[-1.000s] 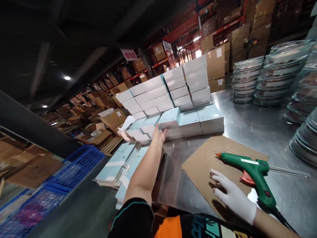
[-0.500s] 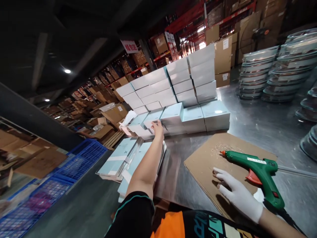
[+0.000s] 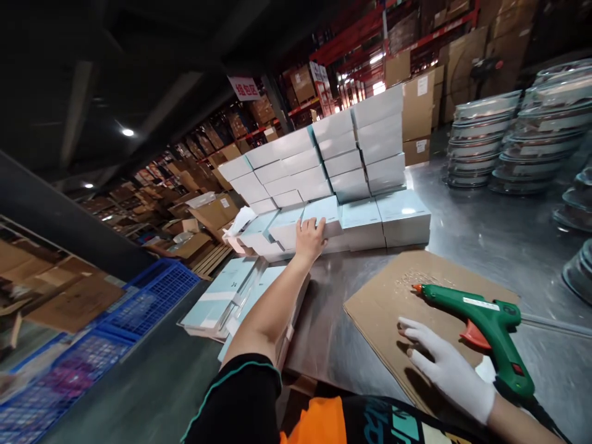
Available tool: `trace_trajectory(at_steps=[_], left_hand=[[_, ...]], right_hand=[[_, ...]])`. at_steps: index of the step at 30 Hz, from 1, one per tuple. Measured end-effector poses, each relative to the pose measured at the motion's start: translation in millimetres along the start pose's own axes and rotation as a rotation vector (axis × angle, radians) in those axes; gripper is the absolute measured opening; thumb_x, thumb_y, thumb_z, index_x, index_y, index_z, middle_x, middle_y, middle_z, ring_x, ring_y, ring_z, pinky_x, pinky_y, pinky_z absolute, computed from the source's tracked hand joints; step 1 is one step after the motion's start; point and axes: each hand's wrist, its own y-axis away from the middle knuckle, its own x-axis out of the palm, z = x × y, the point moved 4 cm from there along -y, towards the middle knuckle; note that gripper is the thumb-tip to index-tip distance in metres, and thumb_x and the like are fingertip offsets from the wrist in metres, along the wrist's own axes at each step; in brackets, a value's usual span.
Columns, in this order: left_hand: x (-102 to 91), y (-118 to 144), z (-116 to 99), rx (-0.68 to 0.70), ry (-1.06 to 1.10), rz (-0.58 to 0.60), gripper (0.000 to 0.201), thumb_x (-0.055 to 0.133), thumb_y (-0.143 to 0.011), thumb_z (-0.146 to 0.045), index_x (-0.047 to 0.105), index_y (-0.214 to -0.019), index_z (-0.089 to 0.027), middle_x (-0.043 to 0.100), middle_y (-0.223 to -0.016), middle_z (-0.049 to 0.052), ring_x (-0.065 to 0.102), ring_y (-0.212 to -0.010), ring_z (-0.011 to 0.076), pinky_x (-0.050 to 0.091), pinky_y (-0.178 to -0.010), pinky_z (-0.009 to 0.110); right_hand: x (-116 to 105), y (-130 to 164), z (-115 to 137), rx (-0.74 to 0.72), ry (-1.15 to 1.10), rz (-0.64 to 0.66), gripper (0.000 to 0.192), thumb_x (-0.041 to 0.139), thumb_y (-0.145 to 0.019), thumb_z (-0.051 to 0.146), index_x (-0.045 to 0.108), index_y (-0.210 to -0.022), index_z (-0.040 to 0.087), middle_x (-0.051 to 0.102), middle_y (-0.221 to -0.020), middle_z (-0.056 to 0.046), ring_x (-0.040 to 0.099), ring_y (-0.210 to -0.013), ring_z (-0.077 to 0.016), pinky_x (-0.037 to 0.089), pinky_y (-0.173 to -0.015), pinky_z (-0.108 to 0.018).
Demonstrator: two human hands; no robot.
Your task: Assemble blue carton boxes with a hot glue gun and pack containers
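My bare left hand [image 3: 311,239] reaches to a low row of stacked pale-blue and white boxes. Its fingers, slightly apart, rest against the front top edge of a pale-blue box [image 3: 321,209] near the row's middle. No firm grip shows. My right hand [image 3: 444,364], in a white glove with bare fingertips, hovers open over a cardboard sheet [image 3: 377,308]. It holds nothing. Just beyond it lies a green glue gun [image 3: 481,308] with an orange nozzle and trigger, its nozzle over the cardboard. Clear glue strands lie near the nozzle.
Taller stacks of white boxes [image 3: 379,132] stand behind the row on the metal table [image 3: 324,320]. Banded pale-blue packs [image 3: 222,290] lie left of my forearm. Piles of clear-wrapped round items [image 3: 481,139] stand at the right. Blue crates [image 3: 152,302] sit beyond the table's left edge.
My left hand has moved right along the row, from the neighbouring box to the middle one, and its fingers now touch the front edge. My right hand has barely moved.
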Motion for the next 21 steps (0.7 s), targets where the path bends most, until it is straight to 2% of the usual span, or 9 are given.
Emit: trace_trajectory(at_steps=[3,7,11,13,15,18,19,21], left_hand=[[4.7,-5.5,5.4,-0.027,0.031,-0.001,0.073,0.077,-0.089,-0.019,0.054,-0.158,-0.022,0.054,-0.163,0.021,0.047,-0.153,0.0397,0.021,-0.135,0.060],[17.3,-27.4,8.6,-0.077,0.088,0.009,0.076,0.079,-0.087,-0.015,0.054,-0.159,-0.023,0.052,-0.165,0.022,0.044,-0.154,0.0407,0.027,-0.133,0.058],[21.1,-36.3,7.3,-0.106,0.140,-0.008,0.084,0.085,-0.086,-0.019,0.050,-0.163,-0.023,0.049,-0.167,0.023,0.043,-0.156,0.0418,0.026,-0.133,0.058],[15.1,-32.5,15.7,-0.109,0.155,-0.028,0.092,0.089,-0.086,-0.028,0.045,-0.166,-0.020,0.041,-0.173,0.025,0.037,-0.161,0.0423,0.023,-0.135,0.057],[0.4,-24.6,41.3,-0.222,0.235,-0.141,0.092,0.088,-0.089,-0.039,0.044,-0.167,-0.019,0.032,-0.179,0.022,0.027,-0.167,0.0396,0.019,-0.137,0.053],[-28.5,-2.9,108.1,-0.620,0.387,-0.412,0.077,0.073,-0.101,-0.044,0.043,-0.166,-0.015,0.027,-0.181,0.021,0.021,-0.170,0.0361,0.020,-0.138,0.051],[-36.3,4.9,130.9,-0.737,0.404,-0.462,0.072,0.065,-0.106,-0.042,0.041,-0.166,-0.012,0.028,-0.180,0.025,0.023,-0.169,0.0377,0.022,-0.138,0.055],[-46.5,18.5,170.3,-0.903,0.429,-0.494,0.063,0.061,-0.108,-0.042,0.046,-0.162,-0.013,0.039,-0.173,0.025,0.039,-0.160,0.0406,0.033,-0.131,0.065]], right_hand=[[-0.6,0.4,0.9,0.002,0.003,0.001,0.046,0.057,-0.090,0.048,0.078,-0.121,0.021,0.067,-0.155,-0.017,0.068,-0.142,-0.0336,0.053,-0.124,-0.051],[-4.0,1.2,3.7,0.005,-0.011,-0.005,0.044,0.058,-0.090,0.048,0.078,-0.119,0.022,0.068,-0.154,-0.017,0.068,-0.141,-0.0343,0.053,-0.123,-0.050],[-6.5,1.0,5.5,0.012,0.008,0.007,0.047,0.056,-0.091,0.052,0.078,-0.119,0.021,0.068,-0.153,-0.018,0.068,-0.141,-0.0356,0.055,-0.122,-0.051],[-7.7,0.3,5.4,0.012,0.012,0.017,0.048,0.056,-0.091,0.053,0.079,-0.119,0.022,0.068,-0.154,-0.018,0.068,-0.141,-0.0354,0.055,-0.121,-0.051],[-8.7,-0.5,5.2,0.010,0.005,0.023,0.049,0.056,-0.092,0.055,0.079,-0.121,0.022,0.068,-0.154,-0.017,0.067,-0.142,-0.0353,0.055,-0.121,-0.051],[-9.5,-1.4,4.8,0.016,0.003,0.025,0.052,0.057,-0.092,0.058,0.080,-0.121,0.022,0.068,-0.154,-0.017,0.067,-0.142,-0.0364,0.054,-0.122,-0.052],[-9.5,-1.5,4.7,0.019,0.004,0.021,0.052,0.057,-0.092,0.060,0.080,-0.121,0.022,0.068,-0.154,-0.017,0.067,-0.142,-0.0366,0.054,-0.122,-0.052],[-9.2,-1.6,4.4,0.024,-0.001,0.018,0.053,0.058,-0.092,0.061,0.081,-0.119,0.022,0.069,-0.152,-0.017,0.068,-0.141,-0.0362,0.055,-0.121,-0.051]])
